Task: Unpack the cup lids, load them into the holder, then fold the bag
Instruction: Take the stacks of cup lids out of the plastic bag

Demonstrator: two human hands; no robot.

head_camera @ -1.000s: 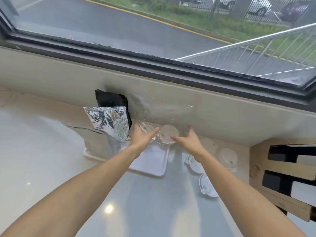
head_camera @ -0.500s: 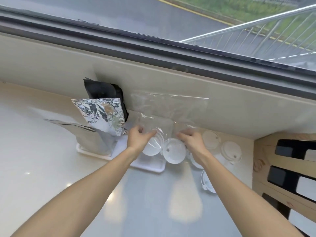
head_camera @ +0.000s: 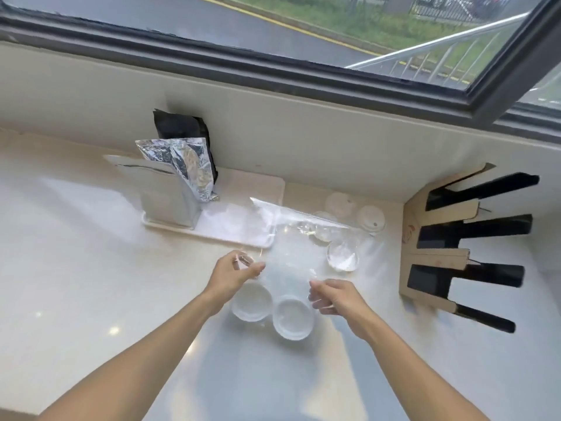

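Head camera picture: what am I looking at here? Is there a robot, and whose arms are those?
No robot here. A person wears one camera on the head, looking forward and down, so the two bare arms are their own. The left hand and right hand each pinch a near corner of a clear bag over a pale counter. Clear cup lids lie loose under and beside the bag. Further back, foil pouches stand on a white tray. At the right stands a cardboard holder with dark slots. Above is a window onto a road.
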